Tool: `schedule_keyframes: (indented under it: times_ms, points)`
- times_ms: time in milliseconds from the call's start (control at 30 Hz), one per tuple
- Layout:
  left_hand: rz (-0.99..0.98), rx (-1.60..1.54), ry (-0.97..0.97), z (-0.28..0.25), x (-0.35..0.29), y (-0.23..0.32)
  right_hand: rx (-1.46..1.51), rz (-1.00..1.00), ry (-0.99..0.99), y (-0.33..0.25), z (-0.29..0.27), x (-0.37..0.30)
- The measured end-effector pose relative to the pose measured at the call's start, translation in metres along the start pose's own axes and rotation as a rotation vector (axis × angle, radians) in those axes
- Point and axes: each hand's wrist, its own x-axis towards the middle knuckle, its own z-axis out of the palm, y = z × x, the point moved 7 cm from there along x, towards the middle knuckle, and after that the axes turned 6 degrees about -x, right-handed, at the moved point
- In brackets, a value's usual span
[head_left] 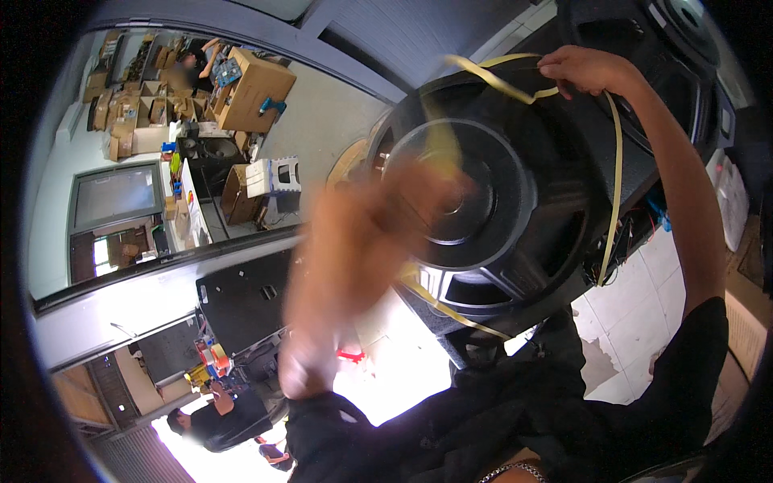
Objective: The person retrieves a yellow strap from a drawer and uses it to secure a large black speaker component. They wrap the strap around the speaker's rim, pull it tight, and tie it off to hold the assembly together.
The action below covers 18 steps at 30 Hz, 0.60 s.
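A large black loudspeaker driver (555,217), with a round magnet and spoked frame, lies before me on a black speaker cabinet. Over it my left hand (378,217) is smeared by motion. It looks closed on a narrow yellow strip (617,177), a blurred length of which rises from the fist. Below that hand, more strip runs over the cabinet's near edge. At the driver's far right, my right hand (592,68) pinches the same strip between thumb and fingers. From there a length hangs down the right side. The driver's left part is hidden behind my left hand.
More black speakers (684,32) stand at the upper right. A cardboard box (749,322) is at the right edge. Beyond a window frame (266,237) are boxes and a person. Another person (229,419) is at the lower left, near a black cabinet (245,298).
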Motion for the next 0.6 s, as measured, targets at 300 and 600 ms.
schedule_keyframes:
  times_ms: [300,600]
  points:
    - [0.198,0.143,-0.531,0.096,-0.08,0.026,0.256,0.103,-0.18,0.004,0.009,0.016]
    - [0.011,0.503,-0.228,0.009,0.209,-0.139,-0.282,-0.244,0.118,-0.031,0.02,0.039]
